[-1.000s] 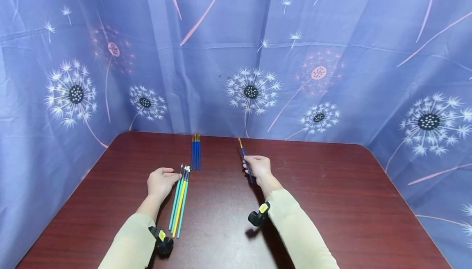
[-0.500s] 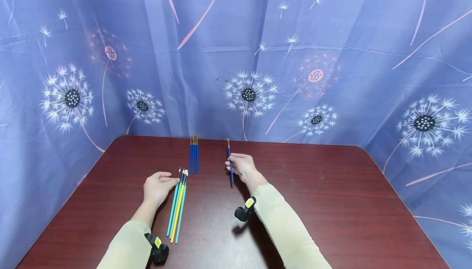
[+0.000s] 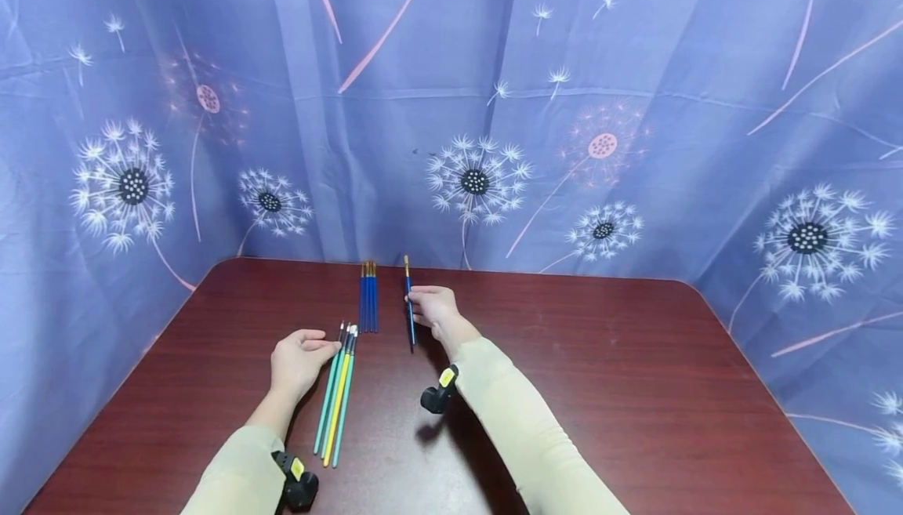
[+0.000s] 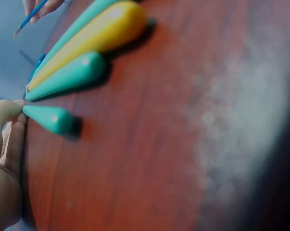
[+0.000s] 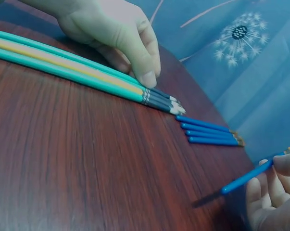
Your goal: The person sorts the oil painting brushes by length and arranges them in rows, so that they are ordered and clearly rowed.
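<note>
My right hand [image 3: 435, 310] pinches a blue paintbrush [image 3: 409, 307] by its handle, bristles toward the back, raised above the table. In the right wrist view, the held blue paintbrush [image 5: 245, 179] casts a shadow below it. Just left of it, several blue paintbrushes [image 3: 368, 299] lie side by side near the back edge. My left hand [image 3: 299, 362] pinches the upper end of the leftmost green paintbrush [image 4: 51, 118], which lies on the table. Beside that lie a yellow paintbrush [image 3: 339, 405] and more green paintbrushes [image 3: 346, 413], bristles pointing away from me.
The dark red wooden table [image 3: 600, 405] has rounded far corners. A blue curtain [image 3: 395, 146] with dandelion prints hangs behind it and along both sides. Each wrist carries a small black camera [image 3: 437, 397].
My right hand has moved left with the blue paintbrush, nearer the row of blue ones, and the brush has turned more upright in view. The left hand stays at the green paintbrush.
</note>
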A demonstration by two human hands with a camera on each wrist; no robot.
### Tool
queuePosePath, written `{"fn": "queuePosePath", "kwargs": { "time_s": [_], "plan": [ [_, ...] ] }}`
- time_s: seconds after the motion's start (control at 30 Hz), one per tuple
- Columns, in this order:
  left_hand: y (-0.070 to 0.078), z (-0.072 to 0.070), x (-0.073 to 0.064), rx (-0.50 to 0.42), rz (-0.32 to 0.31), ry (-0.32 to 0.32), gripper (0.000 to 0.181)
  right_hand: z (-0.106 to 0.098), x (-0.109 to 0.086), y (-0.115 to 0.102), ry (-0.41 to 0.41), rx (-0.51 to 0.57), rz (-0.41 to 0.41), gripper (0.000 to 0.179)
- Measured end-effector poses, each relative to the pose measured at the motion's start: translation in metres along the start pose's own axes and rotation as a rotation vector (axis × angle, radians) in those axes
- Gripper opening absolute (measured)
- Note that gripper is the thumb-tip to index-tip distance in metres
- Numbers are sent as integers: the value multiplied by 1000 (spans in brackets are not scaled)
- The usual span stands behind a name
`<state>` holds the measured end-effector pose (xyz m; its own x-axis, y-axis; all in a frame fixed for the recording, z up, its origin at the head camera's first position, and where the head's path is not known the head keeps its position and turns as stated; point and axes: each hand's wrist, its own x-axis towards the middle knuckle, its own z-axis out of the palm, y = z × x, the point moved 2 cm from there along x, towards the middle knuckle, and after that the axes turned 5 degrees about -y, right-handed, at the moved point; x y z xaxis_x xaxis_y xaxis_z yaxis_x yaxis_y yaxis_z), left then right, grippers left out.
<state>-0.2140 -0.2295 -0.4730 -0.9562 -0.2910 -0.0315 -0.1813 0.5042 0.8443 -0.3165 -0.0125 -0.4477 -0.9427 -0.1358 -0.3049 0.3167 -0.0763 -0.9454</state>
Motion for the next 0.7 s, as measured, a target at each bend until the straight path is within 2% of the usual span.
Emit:
{"fn": "queuePosePath", "kwargs": {
  "time_s": [0.4, 0.7],
  "plan": [
    [0, -1, 0, -23, -3, 5, 38, 22, 17, -1, 36, -104, -47, 21],
    [-1, 0, -1, -18, -17, 1, 38, 29, 24, 0, 50, -221, -37, 16]
  ]
}}
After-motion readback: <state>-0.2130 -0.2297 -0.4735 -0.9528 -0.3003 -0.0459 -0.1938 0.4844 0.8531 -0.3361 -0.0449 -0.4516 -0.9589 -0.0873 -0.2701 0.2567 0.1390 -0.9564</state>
